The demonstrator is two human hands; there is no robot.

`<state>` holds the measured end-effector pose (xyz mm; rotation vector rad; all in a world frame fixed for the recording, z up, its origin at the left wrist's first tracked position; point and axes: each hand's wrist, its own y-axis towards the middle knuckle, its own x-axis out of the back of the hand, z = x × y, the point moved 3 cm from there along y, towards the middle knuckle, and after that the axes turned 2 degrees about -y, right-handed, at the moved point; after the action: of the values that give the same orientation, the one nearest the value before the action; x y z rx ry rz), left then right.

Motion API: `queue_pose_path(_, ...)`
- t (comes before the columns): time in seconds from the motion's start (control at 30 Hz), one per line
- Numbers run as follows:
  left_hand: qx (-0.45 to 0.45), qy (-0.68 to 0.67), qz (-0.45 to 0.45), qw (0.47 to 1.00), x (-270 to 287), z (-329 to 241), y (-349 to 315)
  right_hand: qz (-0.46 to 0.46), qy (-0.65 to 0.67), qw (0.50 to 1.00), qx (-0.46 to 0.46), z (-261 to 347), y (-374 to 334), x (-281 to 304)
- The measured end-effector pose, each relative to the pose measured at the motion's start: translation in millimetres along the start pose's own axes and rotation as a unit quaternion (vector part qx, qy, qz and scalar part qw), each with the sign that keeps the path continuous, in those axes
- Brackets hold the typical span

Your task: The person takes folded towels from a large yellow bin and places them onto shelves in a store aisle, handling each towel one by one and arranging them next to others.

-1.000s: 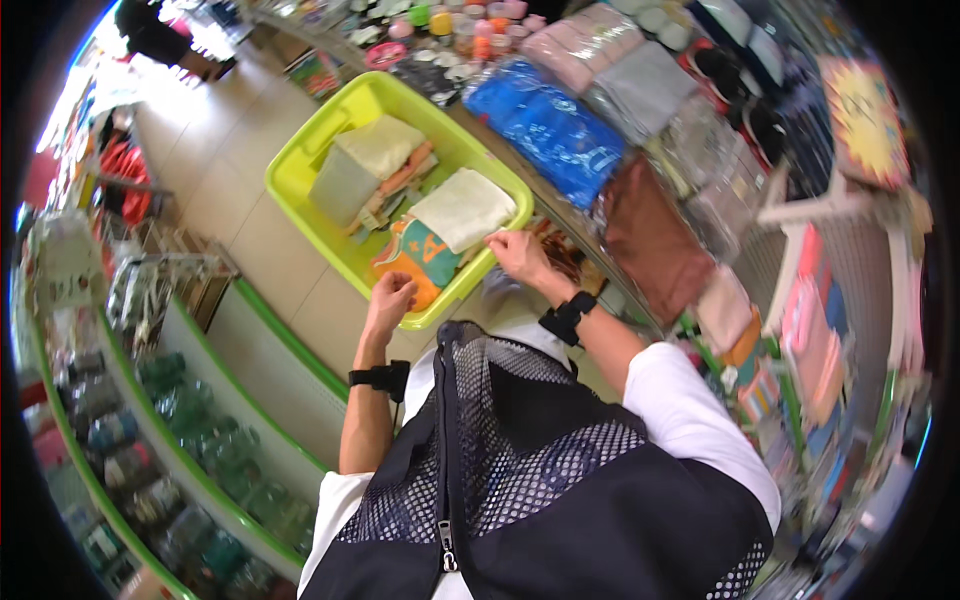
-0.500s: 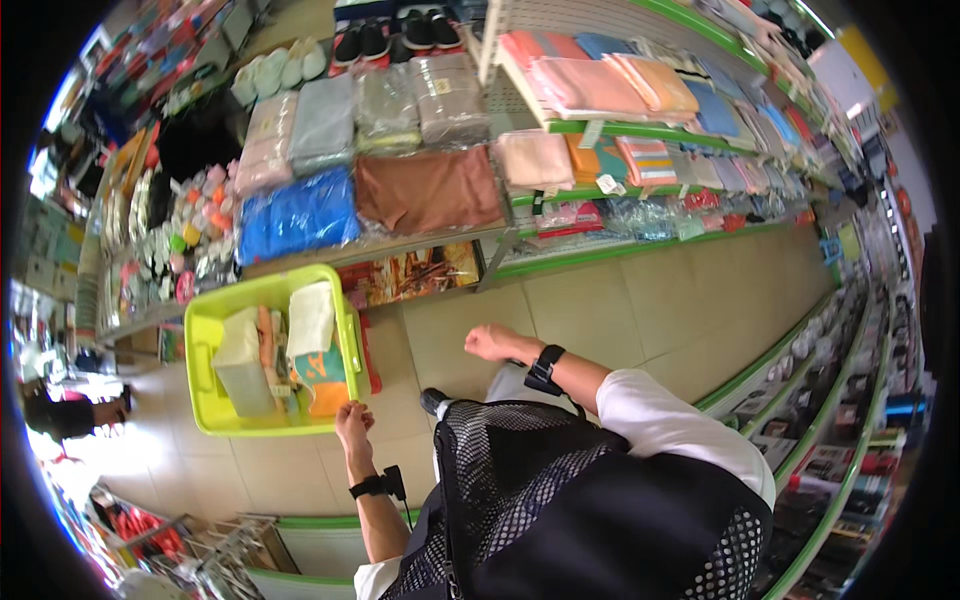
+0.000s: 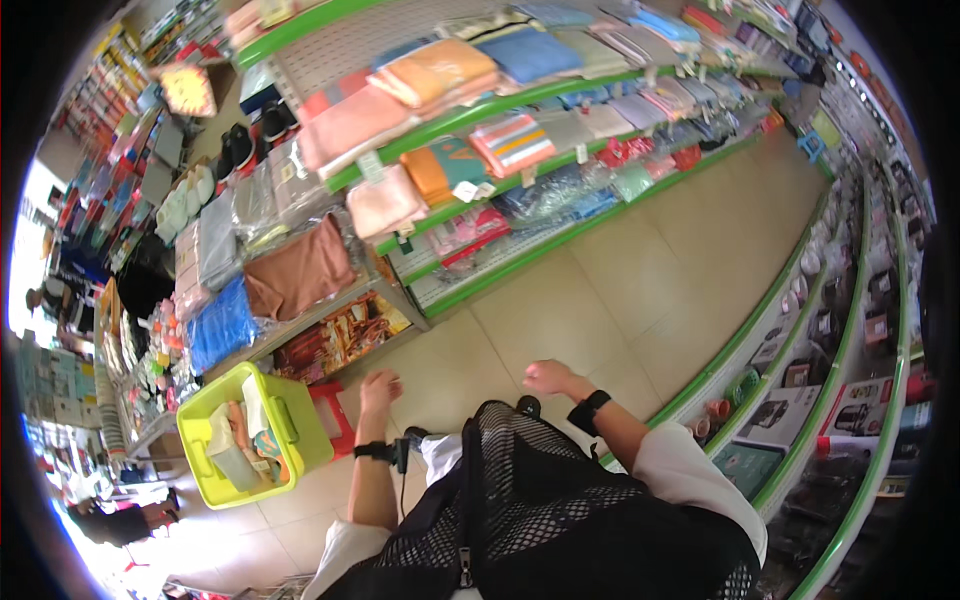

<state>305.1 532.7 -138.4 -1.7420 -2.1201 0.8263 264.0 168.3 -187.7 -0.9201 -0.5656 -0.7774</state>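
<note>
My left hand point(image 3: 380, 388) is in the air just right of a lime-yellow plastic tub point(image 3: 312, 440), apart from it, with its fingers curled and nothing visible in them. Over the tiled aisle, my right hand point(image 3: 548, 377) hangs in a loose fist in front of my body, with nothing seen in it. Inside the tub are a pale folded cloth point(image 3: 228, 458), a pinkish-orange item point(image 3: 239, 425) and a teal-and-orange towel point(image 3: 267, 446). Each wrist wears a black strap. The tub appears to rest against or on a red stool point(image 3: 335, 415).
Ahead, a green-edged shelf point(image 3: 500, 110) holds folded towels point(image 3: 440, 70) in rows. A low display table point(image 3: 370, 285) carries a brown cloth point(image 3: 300, 270) and a blue packed one point(image 3: 223, 325). Curved shelves point(image 3: 790, 440) with boxed goods run along my right. A person point(image 3: 120, 520) is at far left.
My view has swung right, so the tub and table sit farther left and more shelf shows. My left hand has come away from the tub's rim. My right hand stays loosely closed.
</note>
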Motion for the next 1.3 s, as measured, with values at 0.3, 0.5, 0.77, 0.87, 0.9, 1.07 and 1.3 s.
queue_pose_path(0.3, 0.089, 0.225, 0.256, 0.936, -332, 32, 35, -0.280, 0.309, 0.860, -0.294, -231, -163, 23)
queue_pose_path(0.5, 0.093, 0.285, 0.313, 0.901, -430, 25, 76, -0.260, 0.505, 0.726, -0.387, -261, -182, 25)
queue_pose_path(0.77, 0.082, 0.402, 0.335, 0.848, -516, -1, 201, -0.255, 0.365, 0.790, -0.422, -306, -121, 90)
queue_pose_path(0.87, 0.082, 0.367, 0.352, 0.857, -556, -20, 245, -0.276, 0.439, 0.751, -0.408, -312, -91, 137)
queue_pose_path(0.9, 0.089, 0.370, 0.357, 0.853, -568, -23, 259, -0.261, 0.469, 0.738, -0.410, -311, -81, 156)
queue_pose_path(1.07, 0.074, 0.341, 0.374, 0.859, -639, -40, 314, -0.263, 0.368, 0.789, -0.415, -323, -41, 223)
queue_pose_path(1.3, 0.127, 0.364, 0.388, 0.837, -700, -42, 348, -0.244, 0.396, 0.767, -0.442, -355, -28, 229)
